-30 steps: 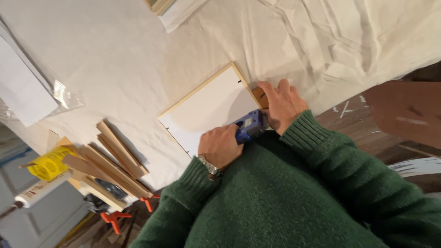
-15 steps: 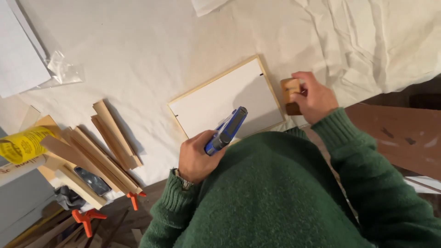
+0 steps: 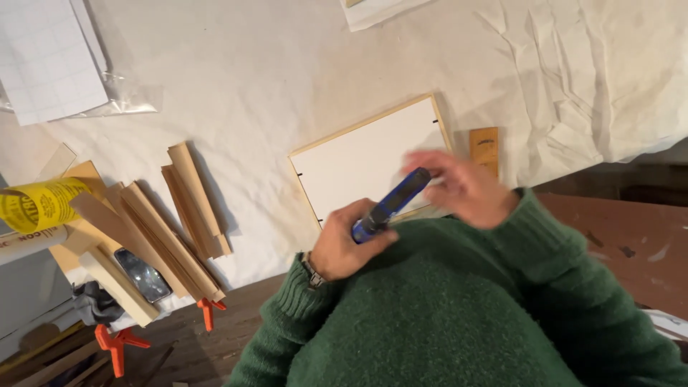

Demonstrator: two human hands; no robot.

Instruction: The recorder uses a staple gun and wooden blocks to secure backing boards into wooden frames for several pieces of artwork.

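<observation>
My left hand [image 3: 342, 248], with a watch on its wrist, is shut on a blue pen-shaped tool [image 3: 390, 206] that points up and to the right. My right hand [image 3: 462, 188] is blurred. Its fingers are spread just beside the tool's upper end and it holds nothing. Both hands hover over the near edge of a white panel in a thin wooden frame [image 3: 365, 156], which lies flat on the white cloth [image 3: 287, 86]. A small wooden block [image 3: 484, 147] lies on the cloth just right of the panel, apart from both hands.
Wooden strips [image 3: 192, 195] and a stack of thin boards [image 3: 147, 233] lie at the left, with a yellow tube [image 3: 39, 204] and a dark shiny flat object [image 3: 142, 274]. Orange clamps [image 3: 115, 344] grip the table edge. A plastic bag of gridded sheets [image 3: 50, 57] sits top left.
My right hand has let go of the small wooden block and moved left toward the tool's tip. The left hand keeps the blue tool. The block now lies beside the panel.
</observation>
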